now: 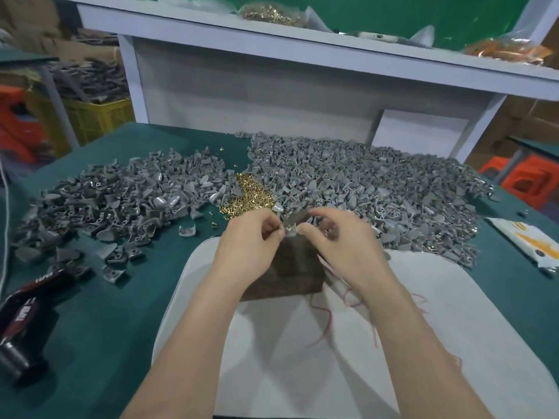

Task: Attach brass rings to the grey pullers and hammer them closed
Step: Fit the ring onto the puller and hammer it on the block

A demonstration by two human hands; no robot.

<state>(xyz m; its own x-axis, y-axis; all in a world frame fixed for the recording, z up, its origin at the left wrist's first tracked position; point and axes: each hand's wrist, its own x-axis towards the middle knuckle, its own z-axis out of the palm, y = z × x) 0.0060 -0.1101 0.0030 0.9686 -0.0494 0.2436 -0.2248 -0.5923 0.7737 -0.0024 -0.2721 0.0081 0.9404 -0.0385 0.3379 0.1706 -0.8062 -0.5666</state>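
Both hands meet over a dark wooden block on a white cloth. My left hand and my right hand pinch one small grey puller between their fingertips, just above the block's far edge. Whether a brass ring is on it is too small to tell. A heap of loose brass rings lies right behind the hands. Large piles of grey pullers spread to the left and to the right on the green table.
A black and red hammer lies at the left edge of the green table. The white cloth covers the near middle. A white packet sits at the right. A white shelf frame rises behind the piles.
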